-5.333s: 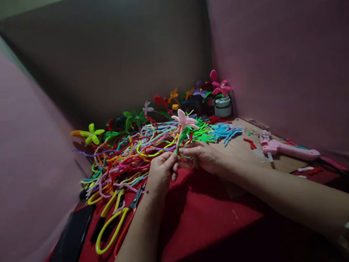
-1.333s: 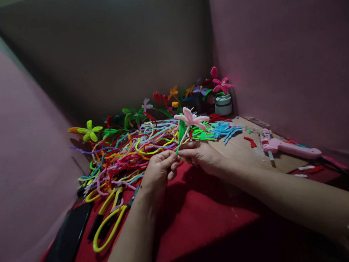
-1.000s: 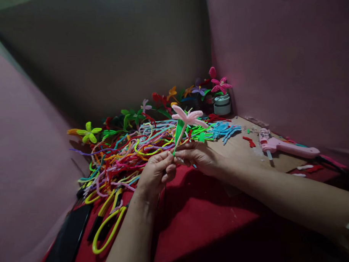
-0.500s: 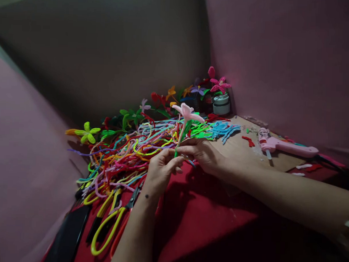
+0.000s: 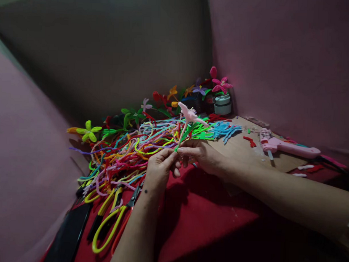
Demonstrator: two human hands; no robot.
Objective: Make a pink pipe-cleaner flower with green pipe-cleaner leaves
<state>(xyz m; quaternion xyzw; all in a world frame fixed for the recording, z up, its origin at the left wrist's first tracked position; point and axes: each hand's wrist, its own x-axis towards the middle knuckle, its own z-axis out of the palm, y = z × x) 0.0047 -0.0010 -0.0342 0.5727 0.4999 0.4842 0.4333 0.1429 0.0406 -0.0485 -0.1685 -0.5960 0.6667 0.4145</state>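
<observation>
A pale pink pipe-cleaner flower point(image 5: 190, 114) stands up above my two hands, its head tipped to the right. Its thin pink stem runs down to a green wrapped part point(image 5: 176, 149) between my fingertips. My left hand point(image 5: 161, 165) pinches the stem's lower end between thumb and finger. From the right, my right hand point(image 5: 199, 154) pinches at the same spot, its fingers closed round the green. A green leaf-like piece point(image 5: 188, 132) shows beside the stem, above my right hand. My fingers hide the stem's bottom end.
A heap of coloured pipe cleaners point(image 5: 122, 152) spreads behind my left hand. Scissors with yellow handles point(image 5: 109, 230) and a black flat object point(image 5: 69, 232) lie at front left. A pink glue gun point(image 5: 291, 147) rests on cardboard point(image 5: 239, 148). Finished flowers point(image 5: 88, 132) line the back.
The pink flower has turned and tipped further right, its petals now seen more from the side. Both hands stay pinched at the stem with a slight finger shift.
</observation>
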